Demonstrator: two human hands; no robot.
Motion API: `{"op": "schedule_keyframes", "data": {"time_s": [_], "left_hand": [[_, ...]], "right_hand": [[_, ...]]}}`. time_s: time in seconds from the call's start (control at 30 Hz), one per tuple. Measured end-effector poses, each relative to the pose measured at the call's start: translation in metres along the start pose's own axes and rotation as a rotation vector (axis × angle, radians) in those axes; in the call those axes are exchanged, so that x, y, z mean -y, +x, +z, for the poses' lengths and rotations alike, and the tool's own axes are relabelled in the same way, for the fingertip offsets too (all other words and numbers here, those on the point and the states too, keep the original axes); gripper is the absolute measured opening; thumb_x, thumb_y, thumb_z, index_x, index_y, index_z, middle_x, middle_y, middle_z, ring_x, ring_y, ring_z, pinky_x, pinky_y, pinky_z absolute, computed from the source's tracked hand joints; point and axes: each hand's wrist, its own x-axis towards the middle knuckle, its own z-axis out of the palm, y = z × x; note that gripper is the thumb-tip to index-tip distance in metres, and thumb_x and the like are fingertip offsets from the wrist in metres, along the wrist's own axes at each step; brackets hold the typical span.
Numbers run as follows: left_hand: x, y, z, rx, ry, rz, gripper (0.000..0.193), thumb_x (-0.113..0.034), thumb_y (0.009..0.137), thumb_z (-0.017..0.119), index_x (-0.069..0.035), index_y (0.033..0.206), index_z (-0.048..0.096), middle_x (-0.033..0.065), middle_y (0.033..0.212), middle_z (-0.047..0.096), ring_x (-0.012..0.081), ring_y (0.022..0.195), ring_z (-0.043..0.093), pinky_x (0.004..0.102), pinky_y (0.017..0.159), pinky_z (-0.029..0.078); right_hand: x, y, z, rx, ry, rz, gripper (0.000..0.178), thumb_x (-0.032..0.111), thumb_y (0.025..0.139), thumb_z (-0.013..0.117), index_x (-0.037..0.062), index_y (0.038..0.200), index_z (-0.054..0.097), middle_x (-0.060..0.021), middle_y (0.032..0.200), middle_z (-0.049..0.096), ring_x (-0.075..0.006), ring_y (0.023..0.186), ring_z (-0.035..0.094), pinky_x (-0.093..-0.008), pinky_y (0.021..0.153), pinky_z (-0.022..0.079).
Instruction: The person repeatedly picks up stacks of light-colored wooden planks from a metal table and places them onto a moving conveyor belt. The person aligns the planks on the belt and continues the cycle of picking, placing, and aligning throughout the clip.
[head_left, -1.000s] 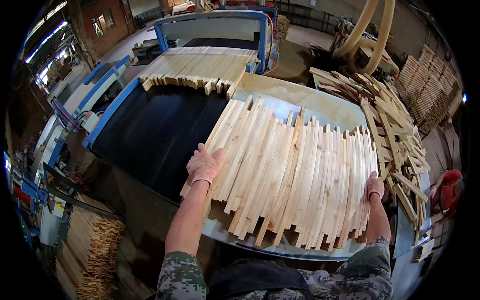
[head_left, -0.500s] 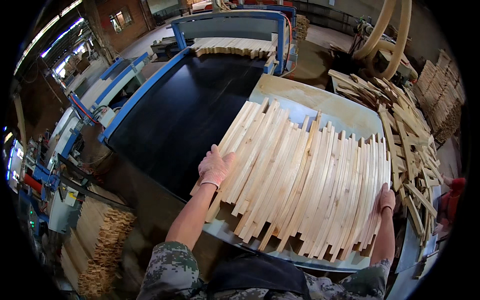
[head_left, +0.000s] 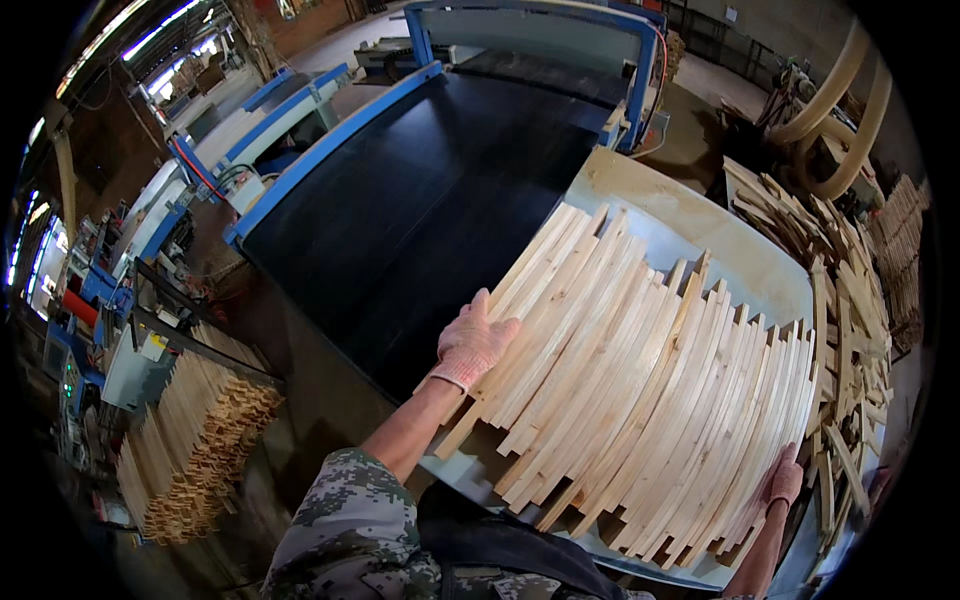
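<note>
A wide row of pale wooden strips (head_left: pixel 640 390) lies side by side on a light metal table (head_left: pixel 690 210), their ends uneven. My left hand (head_left: pixel 475 345), in a pinkish knit glove, holds the row's left edge, with the thumb over the top and the fingers along the side. At the right edge my right hand (head_left: pixel 787 475), gloved alike, presses against the outermost strips; its fingers are partly hidden. The row sits between both hands.
Left of the table stretches a black conveyor belt (head_left: pixel 420 200) leading under a blue machine frame (head_left: pixel 530 15). Loose wood offcuts (head_left: pixel 845 330) heap up at the right, below beige hoses (head_left: pixel 830 110). Stacked strips (head_left: pixel 205 450) stand at the lower left.
The batch of strips at the belt's far end has gone from sight under the blue frame. My view has turned left; both hands stay at the row's sides.
</note>
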Motion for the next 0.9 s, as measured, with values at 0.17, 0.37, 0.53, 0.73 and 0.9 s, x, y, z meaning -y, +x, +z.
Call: {"op": "schedule_keyframes", "data": {"time_s": [0.17,0.37,0.53,0.73,0.9], "left_hand": [[0.003,0.008,0.003,-0.109,-0.022,0.079,0.096,-0.058,0.089,0.071,-0.008,0.164,0.039,0.0267,0.155,0.054,0.0389,0.14,0.056,0.0458,0.117,0.046],[0.003,0.0,0.006,-0.149,0.029,0.058,0.1,-0.066,0.089,0.067,-0.016,0.168,0.031,0.0215,0.156,0.054,0.0376,0.138,0.059,0.0481,0.113,0.049],[0.009,0.0,0.019,-0.186,0.134,0.025,0.1,-0.07,0.09,0.064,-0.02,0.17,0.03,0.0209,0.153,0.056,0.0395,0.135,0.061,0.0516,0.109,0.053],[0.003,-0.008,0.023,-0.202,0.227,0.02,0.1,-0.077,0.091,0.06,-0.025,0.17,0.028,0.021,0.148,0.058,0.0398,0.133,0.062,0.0534,0.105,0.054],[0.025,-0.003,0.043,-0.492,0.519,0.159,0.098,-0.073,0.098,0.051,-0.011,0.17,0.028,0.0249,0.159,0.05,0.045,0.146,0.047,0.0587,0.121,0.035]], "right_hand": [[-0.024,0.012,0.011,0.007,-0.018,-0.046,0.085,0.071,0.104,0.052,-0.0099,0.09,0.074,-0.0221,0.073,0.066,-0.0318,0.068,0.061,-0.0512,0.069,0.047],[-0.011,0.006,0.021,0.016,0.038,-0.122,0.078,0.068,0.102,0.059,-0.0081,0.086,0.07,-0.0234,0.078,0.067,-0.0353,0.077,0.064,-0.0517,0.077,0.049],[0.013,-0.013,0.007,0.07,0.024,-0.148,0.076,0.068,0.093,0.068,-0.0075,0.092,0.073,-0.0209,0.083,0.071,-0.0335,0.082,0.066,-0.0487,0.082,0.052],[0.003,-0.001,0.013,0.123,0.222,-0.18,0.064,0.056,0.089,0.076,-0.008,0.086,0.069,-0.0147,0.074,0.066,-0.0227,0.074,0.061,-0.0436,0.073,0.051],[0.003,-0.001,0.024,0.265,0.406,-0.245,0.061,0.052,0.09,0.075,-0.0074,0.08,0.064,-0.0079,0.067,0.06,-0.0188,0.066,0.057,-0.0413,0.065,0.05]]}}
